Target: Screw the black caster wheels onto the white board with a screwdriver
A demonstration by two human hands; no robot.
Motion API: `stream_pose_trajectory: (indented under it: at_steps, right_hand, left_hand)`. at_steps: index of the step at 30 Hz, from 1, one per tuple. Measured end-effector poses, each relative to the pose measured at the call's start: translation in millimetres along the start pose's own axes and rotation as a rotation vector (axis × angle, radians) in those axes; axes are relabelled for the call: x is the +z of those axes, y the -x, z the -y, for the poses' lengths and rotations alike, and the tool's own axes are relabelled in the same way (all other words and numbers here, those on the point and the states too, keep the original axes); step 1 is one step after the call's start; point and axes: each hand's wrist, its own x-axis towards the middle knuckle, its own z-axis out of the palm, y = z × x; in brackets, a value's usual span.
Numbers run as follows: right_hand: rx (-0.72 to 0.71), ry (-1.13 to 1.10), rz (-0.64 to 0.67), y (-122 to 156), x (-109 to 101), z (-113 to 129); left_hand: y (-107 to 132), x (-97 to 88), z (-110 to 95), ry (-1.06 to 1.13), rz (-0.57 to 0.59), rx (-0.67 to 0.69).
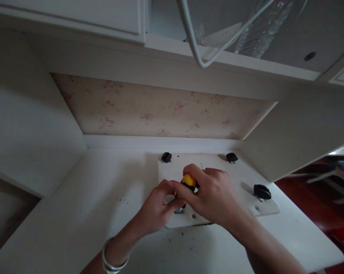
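A screwdriver with a yellow and black handle point(189, 180) is gripped in my right hand point(213, 190), its tip hidden behind the fingers. My left hand point(157, 205), closed just below the handle, pinches a caster point(180, 210) at the near left corner of a white board point(231, 198). Only the caster's metal base and a bit of dark wheel show past the fingers. Three more black casters stand on the board: one far left point(166, 157), one far right point(231, 157) and one near right point(262, 191).
The board lies on a white desktop point(103, 179) between two white side panels. Overhead, a shelf point(231, 62) holds a clear plastic bottle point(264, 32), and a white bent rod or cable point(203, 62) hangs in front of it. Floral wallpaper point(160, 110) covers the back.
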Motion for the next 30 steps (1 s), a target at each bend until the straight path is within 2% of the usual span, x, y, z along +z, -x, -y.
stream_pose_trajectory:
  at_steps: [2, 4, 6, 7, 9, 11, 12, 17, 19, 21, 23, 26, 28, 30]
  right_hand:
    - [-0.067, 0.008, 0.072, 1, -7, -2]
    - [-0.164, -0.073, 0.177, 1, -15, -4]
    - [-0.240, -0.174, 0.281, 0, -23, -6]
    - [-0.260, -0.209, 0.313, 0, -27, -6]
    - [-0.279, -0.230, 0.337, 0, -31, -7]
    - [-0.282, -0.195, 0.325, 0, -31, -6]
    - [-0.277, -0.161, 0.313, 0, -29, -6]
    - [-0.130, 0.049, 0.186, 2, -12, -1]
    - [-0.119, 0.038, 0.156, 2, -10, -1]
    - [-0.172, -0.049, 0.181, 1, -12, -1]
    - [-0.214, -0.144, 0.233, 1, -16, -3]
    - [-0.230, -0.186, 0.268, 1, -19, -4]
    - [-0.243, -0.121, 0.195, 3, -17, -1]
    - [-0.269, -0.036, 0.042, 8, -12, 6]
  left_hand:
    - [0, 2.1, -1, -0.050, -0.048, -0.020]
    - [2, 3.4, -4, -0.090, -0.101, -0.038]
    - [4, 3.6, -8, -0.096, -0.104, -0.020]
    - [5, 3.1, -10, -0.075, -0.069, -0.002]
    - [6, 1.5, -13, 0.013, 0.079, 0.023]
    - [6, -0.3, -15, 0.098, 0.200, 0.011]
    - [5, -0.8, -15, 0.116, 0.216, -0.001]
    - [1, 3.3, -14, 0.111, 0.045, -0.017]
    - [1, 6.9, -14, 0.109, -0.031, -0.023]
    - [3, 9.2, -15, 0.094, -0.083, -0.013]
    - [5, 8.8, -15, 0.121, -0.022, 0.005]
    - [6, 4.8, -14, 0.195, 0.150, -0.014]
    - [4, 3.4, -12, 0.194, 0.128, -0.016]
    - [3, 5.2, -10, 0.177, 0.006, 0.005]
